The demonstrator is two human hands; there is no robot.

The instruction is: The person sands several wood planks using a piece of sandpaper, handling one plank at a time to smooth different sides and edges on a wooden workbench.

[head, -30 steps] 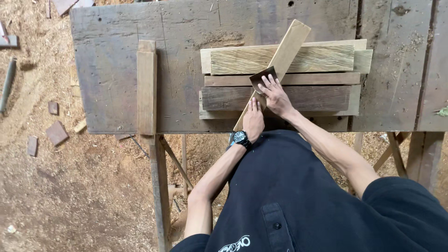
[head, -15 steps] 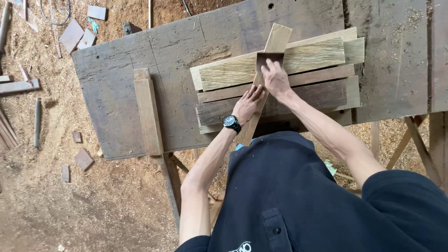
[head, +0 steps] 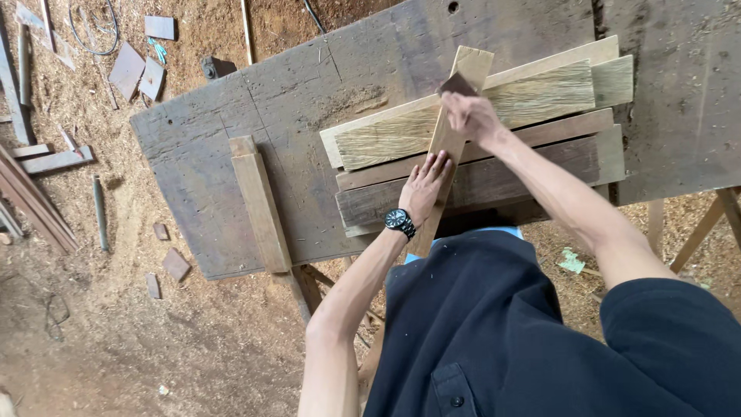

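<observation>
Head view, looking down. Left hand (head: 427, 185) lies flat, fingers spread and together-ish, palm pressing down on a narrow wood strip (head: 455, 116) near its lower half. Black wristwatch (head: 400, 222) on that wrist.

Right hand (head: 472, 116) is closed around a small dark sanding block (head: 457, 85), pinched between fingers and thumb, set on the strip's upper part, just short of its top end. Block touches the strip; can't tell how hard it bears down.

The strip runs diagonally, from about 7 o'clock near the body to 1 o'clock at its far end, lying across a stack of planks (head: 540, 147). Stack lies roughly crosswise to it, tilted slightly up toward 2 o'clock. Top plank is pale with rough, fibrous grain; the lower ones are darker brown.

All of it sits on a weathered dark bench (head: 309, 85), right half of frame. A separate short wood bar (head: 261, 205) lies on the bench at 9 o'clock from the left hand, well apart from the stack, running near the bench's front edge.

Floor at 9–11 o'clock: sawdust-covered ground (head: 93, 309), scattered wood offcuts (head: 127, 69), long battens at the left edge, a coil of wire at top left. Person wears a dark short-sleeved shirt (head: 494, 332).
</observation>
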